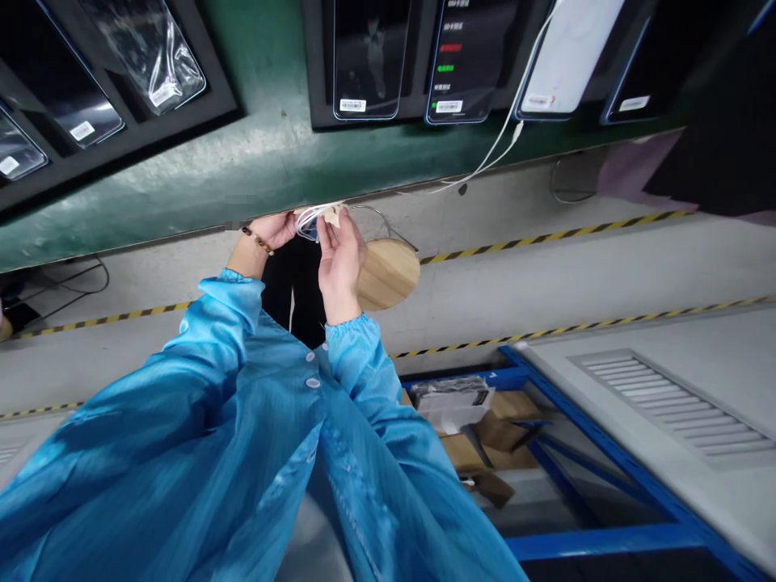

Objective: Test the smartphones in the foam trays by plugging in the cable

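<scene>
Just below the table's front edge, my two hands are close together around a bundle of white cable [307,220]. My left hand [277,229], a beaded bracelet at its wrist, is closed on the left side of the loops; its fingertips are partly hidden. Between the thumb and fingers of my right hand [341,263] is a small cream-white piece [333,214] at the right of the loops. What exactly this piece is, I cannot make out. Something blue shows behind the cable.
Phones such as the black one [369,61] lie in dark trays [315,105] on the green table [267,153]. A white cable [506,133] runs from a lit phone [561,65] over the edge. Below are a round wooden stool [391,275] and a blue rack [606,533] with boxes.
</scene>
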The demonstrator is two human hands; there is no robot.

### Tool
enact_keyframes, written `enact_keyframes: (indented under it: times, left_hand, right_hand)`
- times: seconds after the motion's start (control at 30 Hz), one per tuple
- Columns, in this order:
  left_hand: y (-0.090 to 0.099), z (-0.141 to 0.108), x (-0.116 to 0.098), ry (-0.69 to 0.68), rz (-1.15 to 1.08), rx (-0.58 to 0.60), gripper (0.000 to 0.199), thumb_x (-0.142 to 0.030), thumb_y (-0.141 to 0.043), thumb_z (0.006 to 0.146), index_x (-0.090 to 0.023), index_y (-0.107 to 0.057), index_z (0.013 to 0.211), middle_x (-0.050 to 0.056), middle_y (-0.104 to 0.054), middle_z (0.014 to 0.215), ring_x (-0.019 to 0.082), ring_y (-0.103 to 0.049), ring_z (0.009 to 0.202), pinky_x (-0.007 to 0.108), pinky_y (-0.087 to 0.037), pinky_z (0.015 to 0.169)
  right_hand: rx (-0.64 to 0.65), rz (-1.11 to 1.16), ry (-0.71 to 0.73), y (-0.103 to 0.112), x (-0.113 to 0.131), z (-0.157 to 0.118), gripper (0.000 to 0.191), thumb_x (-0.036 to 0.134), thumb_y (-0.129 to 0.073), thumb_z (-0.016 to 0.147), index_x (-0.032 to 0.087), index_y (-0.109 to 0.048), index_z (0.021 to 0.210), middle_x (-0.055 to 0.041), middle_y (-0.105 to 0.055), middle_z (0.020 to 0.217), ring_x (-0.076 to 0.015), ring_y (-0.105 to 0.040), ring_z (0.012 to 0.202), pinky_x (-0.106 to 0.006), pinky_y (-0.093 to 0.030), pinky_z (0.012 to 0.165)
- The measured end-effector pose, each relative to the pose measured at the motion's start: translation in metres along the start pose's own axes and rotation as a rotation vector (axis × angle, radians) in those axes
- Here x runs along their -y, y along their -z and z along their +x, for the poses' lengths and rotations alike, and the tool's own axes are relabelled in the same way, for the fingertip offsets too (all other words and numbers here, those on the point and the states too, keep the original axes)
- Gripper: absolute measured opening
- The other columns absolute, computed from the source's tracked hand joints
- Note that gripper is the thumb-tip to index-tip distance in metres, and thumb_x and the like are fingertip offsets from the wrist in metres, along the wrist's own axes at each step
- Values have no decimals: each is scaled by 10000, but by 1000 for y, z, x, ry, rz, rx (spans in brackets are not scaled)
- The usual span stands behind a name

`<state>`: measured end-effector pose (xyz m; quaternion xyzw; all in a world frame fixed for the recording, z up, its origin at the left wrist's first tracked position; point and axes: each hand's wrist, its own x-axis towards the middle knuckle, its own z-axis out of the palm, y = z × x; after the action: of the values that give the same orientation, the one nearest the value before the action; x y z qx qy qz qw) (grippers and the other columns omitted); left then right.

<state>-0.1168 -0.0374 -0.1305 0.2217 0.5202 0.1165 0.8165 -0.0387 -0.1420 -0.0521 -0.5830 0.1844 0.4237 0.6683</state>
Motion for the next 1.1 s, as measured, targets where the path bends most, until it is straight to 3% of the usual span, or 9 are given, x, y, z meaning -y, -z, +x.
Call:
enact_keyframes:
  times: [0.2,0.4,0.6,0.73,0.87,1.0,1.1]
  left_hand:
    - [8,-26,-9,47,-82,33,210,-307,-783,1043,-137,-808,1163,152,-849,1080,313,-826,1179,403,-685,1075]
    - [12,-28,-7,79,-93,27,227,-364,-824,1016,-137,-811,1014,159,-853,1036,317,-818,1210,410,-667,1130]
    - [18,-25,1,88,-113,3,227,-349,-832,1006,-146,-792,914,166,-845,992,334,-829,1151,417,-697,1059]
    - [21,-27,5,55,-143,-59,148,-265,-864,970,-154,-796,1041,146,-842,1031,308,-831,1109,425,-683,1075]
    - [24,-28,3,6,-157,-156,231,-243,-877,962,-176,-781,1161,110,-838,1050,226,-823,1020,374,-670,1064]
    - [31,-33,2,-33,-153,-263,285,-247,-904,931,-188,-760,1169,80,-836,1052,172,-804,994,323,-639,1076]
    - [39,-39,4,-30,-143,-339,209,-208,-878,922,-200,-753,1091,57,-831,997,162,-800,972,307,-635,1056]
  right_hand:
    - [88,-29,-39,-1,13,-15,269,396,-647,1056,199,-736,1216,-112,-762,1385,-243,-727,1391,-553,-567,1255]
    - [-30,-56,-39,0,-5,11,114,313,-724,987,227,-704,1060,-83,-806,1247,-240,-776,1288,-578,-566,1256]
    - [50,-123,-23,-3,-19,29,144,415,-616,1039,286,-620,1102,-63,-774,1320,-198,-734,1360,-525,-539,1288]
    - [64,-132,-14,-14,-23,31,152,418,-548,1056,277,-605,1054,-80,-765,1263,-216,-724,1358,-508,-549,1272]
    - [40,-112,10,-29,-23,25,196,435,-501,1070,275,-615,1072,-74,-759,1301,-213,-706,1382,-501,-548,1267]
    - [51,-27,12,-42,-15,18,330,435,-404,1076,272,-679,1159,-61,-777,1326,-215,-708,1395,-543,-543,1271]
    - [22,14,-24,-49,-12,22,472,451,-299,1076,254,-707,1207,-75,-791,1292,-247,-712,1405,-606,-571,1226]
